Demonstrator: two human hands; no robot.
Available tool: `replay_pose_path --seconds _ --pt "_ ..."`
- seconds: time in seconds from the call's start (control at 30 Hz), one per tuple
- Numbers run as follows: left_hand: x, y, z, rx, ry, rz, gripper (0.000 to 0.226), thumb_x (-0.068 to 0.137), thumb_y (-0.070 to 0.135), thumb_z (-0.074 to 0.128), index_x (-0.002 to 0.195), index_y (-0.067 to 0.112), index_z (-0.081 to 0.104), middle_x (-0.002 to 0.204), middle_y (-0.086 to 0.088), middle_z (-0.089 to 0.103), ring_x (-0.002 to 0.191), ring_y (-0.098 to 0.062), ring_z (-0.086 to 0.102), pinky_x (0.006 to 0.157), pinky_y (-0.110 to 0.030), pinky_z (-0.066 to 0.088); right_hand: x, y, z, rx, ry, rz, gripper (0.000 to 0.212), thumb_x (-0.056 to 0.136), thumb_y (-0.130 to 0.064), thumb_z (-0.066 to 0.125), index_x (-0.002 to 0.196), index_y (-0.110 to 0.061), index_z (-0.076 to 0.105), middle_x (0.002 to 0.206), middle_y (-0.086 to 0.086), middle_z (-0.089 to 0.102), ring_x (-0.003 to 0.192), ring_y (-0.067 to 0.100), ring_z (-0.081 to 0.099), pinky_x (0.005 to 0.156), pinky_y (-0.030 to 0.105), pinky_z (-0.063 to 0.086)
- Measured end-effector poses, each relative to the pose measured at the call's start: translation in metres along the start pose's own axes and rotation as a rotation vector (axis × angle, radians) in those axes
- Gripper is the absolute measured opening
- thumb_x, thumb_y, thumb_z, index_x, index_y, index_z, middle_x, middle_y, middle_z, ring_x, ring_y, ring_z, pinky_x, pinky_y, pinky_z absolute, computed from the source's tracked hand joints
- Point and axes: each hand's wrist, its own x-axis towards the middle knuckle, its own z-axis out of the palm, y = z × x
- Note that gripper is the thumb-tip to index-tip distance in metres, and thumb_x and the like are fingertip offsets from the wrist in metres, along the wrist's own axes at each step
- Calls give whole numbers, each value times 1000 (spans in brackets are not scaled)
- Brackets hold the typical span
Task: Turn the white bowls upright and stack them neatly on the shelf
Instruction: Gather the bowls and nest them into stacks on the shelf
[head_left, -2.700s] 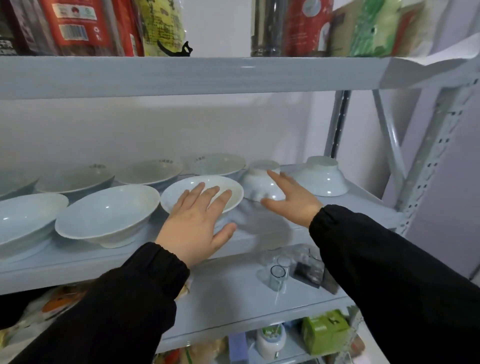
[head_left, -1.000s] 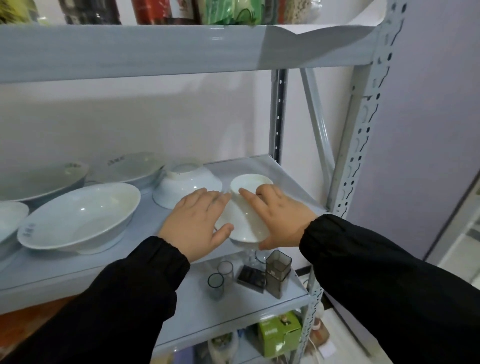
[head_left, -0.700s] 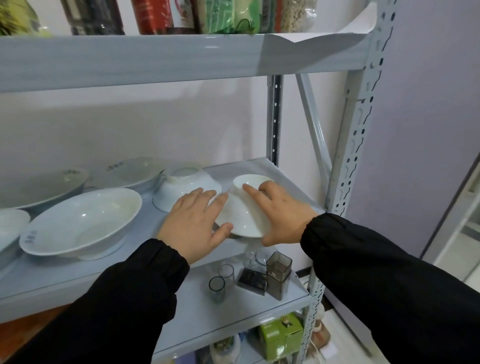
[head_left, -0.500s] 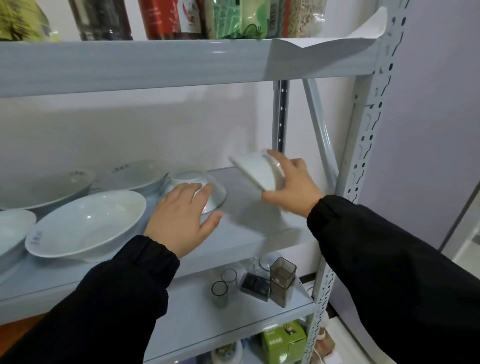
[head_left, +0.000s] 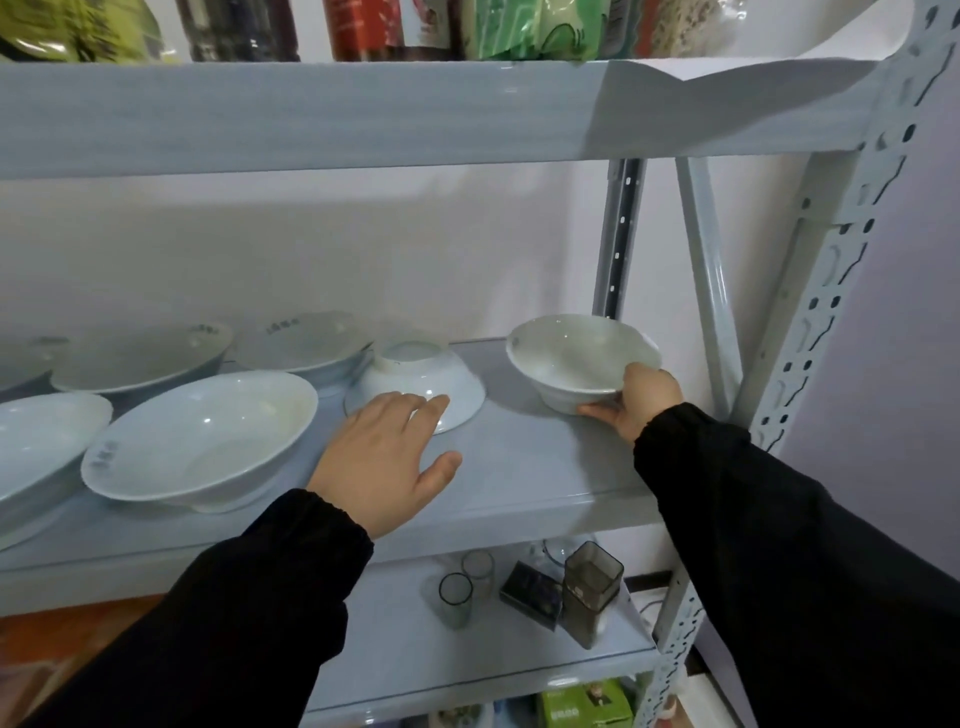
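Observation:
A small white bowl (head_left: 571, 358) stands upright at the right end of the grey shelf (head_left: 530, 467). My right hand (head_left: 636, 402) grips its near rim and side. A second small white bowl (head_left: 415, 379) lies upside down in the middle of the shelf. My left hand (head_left: 384, 457) hovers flat with fingers apart, its fingertips touching that upturned bowl's near edge. Both arms wear black sleeves.
Several wide white bowls (head_left: 202, 436) sit upright on the left of the shelf, some behind others. The upper shelf (head_left: 363, 114) holds packets and jars. Glasses (head_left: 457, 597) and a dark container (head_left: 592, 587) stand on the lower shelf. A perforated metal post (head_left: 821, 322) bounds the right.
My right hand lifted the right small bowl, turned it over and set it upright on the shelf's right end. My left hand stayed at the upside-down bowl.

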Motion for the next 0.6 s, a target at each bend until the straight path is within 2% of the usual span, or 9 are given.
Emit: replay_pose_path --seconds 0.1,0.23,0.33,0.4,0.43,0.47,0.53,0.6 --pt "4 5 7 -12 -14 -3 68 94 61 32 144 17 45 135 -7 56 128 -29 48 101 -47 44 11 -5 5 8 25 8 49 88 -1 40 135 -10 48 129 16 50 105 44 52 56 48 59" --pt "7 12 13 -16 -8 3 66 94 59 37 142 15 49 131 -8 58 125 -32 51 100 -47 46 22 -10 14 -68 -39 -9 45 91 0 44 135 -5 45 128 13 50 104 38 56 65 49 61" --pt "8 15 13 -19 -9 7 65 93 58 38 141 15 49 130 -8 58 124 -32 51 100 -47 45 27 -9 21 -40 -58 4 43 93 -2 43 135 -6 45 125 13 51 100 37 56 58 47 60" --pt "9 15 13 -3 10 13 66 93 57 40 140 13 50 129 -9 59 122 -31 52 99 -45 46 28 -9 25 14 -66 24 42 93 -8 47 135 -10 44 126 15 51 104 39 54 59 52 59" --pt "11 14 14 9 18 8 67 92 57 40 140 11 50 129 -10 60 122 -32 53 99 -44 47 24 -9 25 -38 -58 4 44 93 -17 51 136 -13 42 126 13 51 103 36 54 66 54 59" --pt "13 12 15 20 16 -7 69 92 57 40 140 8 50 130 -12 59 122 -33 53 100 -43 46 21 -8 24 -145 -30 -41 51 92 -27 55 139 -16 39 128 10 51 104 32 55 79 52 58" --pt "19 3 19 36 -10 -61 76 90 59 38 144 5 45 136 -16 55 129 -37 49 105 -45 43 13 -5 16 -470 25 -309 73 90 -39 59 151 -18 26 145 6 42 121 28 48 102 40 44" --pt "29 -5 23 36 -48 -111 85 87 63 34 149 6 35 148 -17 45 140 -39 38 112 -49 36 -3 -3 7 -766 -38 -688 85 89 -42 61 157 -20 13 161 5 18 148 22 21 117 36 25"
